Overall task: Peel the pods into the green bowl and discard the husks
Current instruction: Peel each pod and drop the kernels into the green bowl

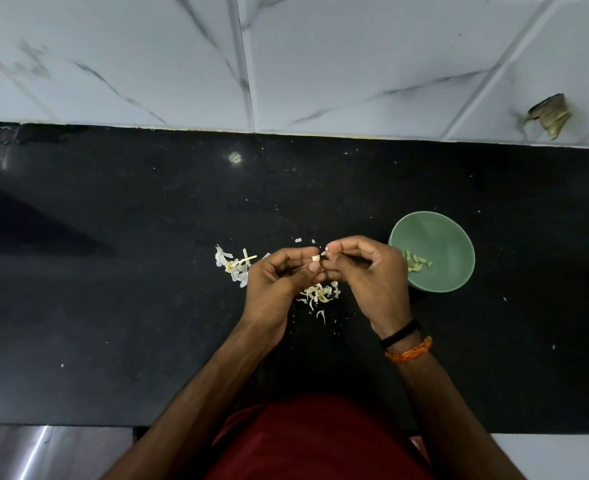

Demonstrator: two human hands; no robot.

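While a small pale pod (315, 259) is held up between both hands over the black counter (113, 271), the peeling step is judged to be under way. The pod is pinched by the curled fingertips of the left hand (279, 282), and a white bit of husk at its end is nipped by the thumb and finger of the right hand (369, 275). Both hands are closed tight on something small, not spread flat. A few peeled pieces (417, 263) are already seen inside the green bowl (435, 233), which is just beside the right hand. Loose husks (232, 265) are scattered on the counter under and to the left of the hands. Next, the skin likely needs to be pulled off gently, then the clean piece dropped in the bowl and the husk thrown away
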